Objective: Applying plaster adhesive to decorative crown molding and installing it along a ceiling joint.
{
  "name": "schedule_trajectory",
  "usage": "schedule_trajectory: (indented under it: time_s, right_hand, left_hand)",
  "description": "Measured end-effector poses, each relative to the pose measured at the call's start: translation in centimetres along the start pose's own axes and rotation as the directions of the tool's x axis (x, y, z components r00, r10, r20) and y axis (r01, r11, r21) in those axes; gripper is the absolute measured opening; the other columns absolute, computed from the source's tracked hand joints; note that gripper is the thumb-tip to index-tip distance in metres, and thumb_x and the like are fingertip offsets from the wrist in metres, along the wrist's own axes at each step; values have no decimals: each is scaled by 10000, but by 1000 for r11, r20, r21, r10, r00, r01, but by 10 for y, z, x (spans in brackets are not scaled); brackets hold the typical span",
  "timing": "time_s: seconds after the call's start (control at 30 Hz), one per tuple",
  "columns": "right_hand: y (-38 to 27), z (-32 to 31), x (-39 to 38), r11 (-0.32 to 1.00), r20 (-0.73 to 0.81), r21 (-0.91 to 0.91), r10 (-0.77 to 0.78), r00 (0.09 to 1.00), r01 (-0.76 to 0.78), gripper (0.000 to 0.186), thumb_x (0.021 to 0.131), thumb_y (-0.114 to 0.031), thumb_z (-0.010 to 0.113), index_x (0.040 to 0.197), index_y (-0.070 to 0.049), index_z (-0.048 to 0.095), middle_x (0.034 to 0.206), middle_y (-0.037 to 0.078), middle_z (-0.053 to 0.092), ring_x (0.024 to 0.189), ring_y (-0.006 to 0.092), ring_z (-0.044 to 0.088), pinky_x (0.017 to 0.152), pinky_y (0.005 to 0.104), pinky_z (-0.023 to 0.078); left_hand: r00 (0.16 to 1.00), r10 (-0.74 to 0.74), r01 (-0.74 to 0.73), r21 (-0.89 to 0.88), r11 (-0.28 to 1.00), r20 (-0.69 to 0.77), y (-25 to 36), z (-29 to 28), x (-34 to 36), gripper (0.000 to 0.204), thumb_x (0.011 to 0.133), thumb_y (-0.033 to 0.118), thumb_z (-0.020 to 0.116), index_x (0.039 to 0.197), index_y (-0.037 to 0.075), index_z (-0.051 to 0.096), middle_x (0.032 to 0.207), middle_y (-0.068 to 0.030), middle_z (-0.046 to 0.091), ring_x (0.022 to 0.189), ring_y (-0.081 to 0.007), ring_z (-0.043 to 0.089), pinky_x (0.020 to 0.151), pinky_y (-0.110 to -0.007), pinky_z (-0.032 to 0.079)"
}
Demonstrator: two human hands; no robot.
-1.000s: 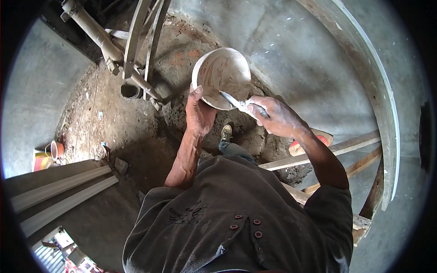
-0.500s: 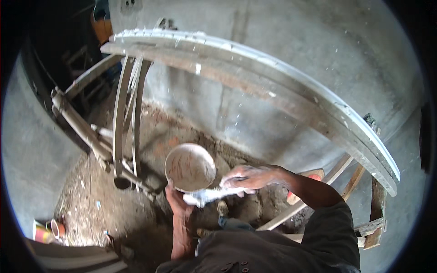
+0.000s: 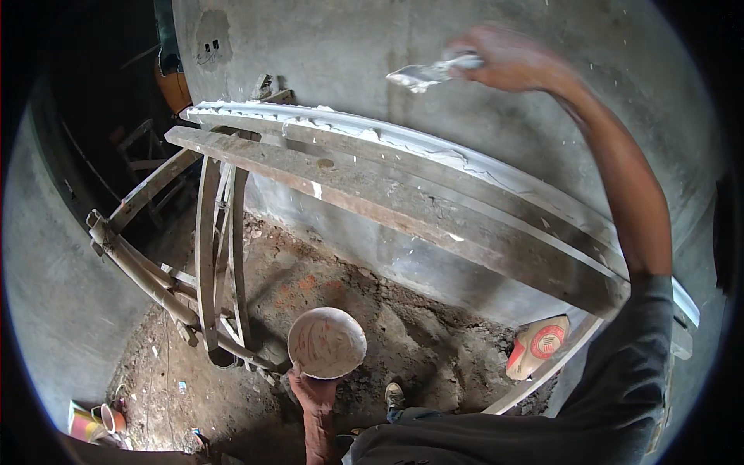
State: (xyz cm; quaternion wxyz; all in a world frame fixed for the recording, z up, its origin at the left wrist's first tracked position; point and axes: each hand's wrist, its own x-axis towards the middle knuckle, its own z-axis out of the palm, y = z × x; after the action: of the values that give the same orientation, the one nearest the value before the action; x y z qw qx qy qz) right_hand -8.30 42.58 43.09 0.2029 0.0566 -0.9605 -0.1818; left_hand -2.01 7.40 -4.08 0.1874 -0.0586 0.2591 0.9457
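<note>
Head view, which we read as a clock face from its centre, shows, far out at 8 o'clock, a yellow-and-red object (image 3: 80,422) too small for us to identify and, just beside it, an orange bucket (image 3: 114,419). At 9 o'clock stand slim wooden legs (image 3: 206,256), slightly bowed by the lens. From 10 o'clock, arching over the centre and down past 3, runs a bench (image 3: 380,203) of rough timber; along its far side lies a long white strip (image 3: 403,141), dotted with lumps of white paste.

Near 7 o'clock our left grip (image 3: 313,390) is grasping a round bowl (image 3: 327,343) at its lower edge, the thumb up by the rim. We look straight into the bowl: its inside is off-white with reddish streaks. At 6 o'clock one shoe (image 3: 394,395) of ours rests on the earthen floor (image 3: 434,341).

Between 12 and 1 o'clock a scraper (image 3: 422,75), smeared white, points its blade toward 11, apart from the strip and in front of the grey wall (image 3: 325,46). Its handle is clenched in our right grip (image 3: 508,62) at 1 o'clock, slightly blurred. At 4 o'clock lies a brown paper bag (image 3: 535,353) with red print.
</note>
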Motion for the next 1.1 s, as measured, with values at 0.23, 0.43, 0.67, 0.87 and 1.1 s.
schedule_trajectory:
  time_s: [0.23,0.43,0.67,0.87,1.1]
  right_hand:
    - [-34,74,112,995,360,-69,-39,932,68,245,726,-187,606,801,42,649,680,196,601,653,319,585,573,471,452]
    - [-22,81,103,993,539,-112,25,842,42,222,711,-191,610,753,24,647,624,145,591,513,254,526,443,428,416]
    - [27,97,43,988,655,50,76,752,-144,277,760,-283,638,760,-6,631,659,126,613,543,235,557,494,400,448]
    - [68,92,-33,946,578,-303,279,767,-115,293,795,-283,618,834,6,649,794,170,646,745,339,605,686,453,487]
    - [-74,-6,-96,838,328,427,206,922,-339,449,896,-364,592,1199,-34,557,1179,139,582,1011,264,579,897,361,449]
  left_hand:
    - [998,29,-31,-30,999,-63,-12,-9,3,746,791,502,537,1405,126,343,1418,-141,365,1276,-374,374,934,-670,345]
    - [993,90,-92,-21,996,-80,-16,-43,6,736,811,506,509,1413,124,325,1420,-134,363,1281,-370,368,942,-668,349]
    - [994,105,-102,76,992,-28,-6,-7,3,755,808,528,513,1420,133,314,1430,-132,341,1296,-354,348,962,-659,337]
    - [997,77,-77,-9,997,8,9,-11,3,770,796,530,528,1419,130,319,1433,-125,341,1300,-360,345,974,-639,340]
    - [995,8,-6,-14,1000,99,33,51,6,701,857,456,527,1419,92,322,1440,-106,358,1305,-318,368,1053,-522,334]
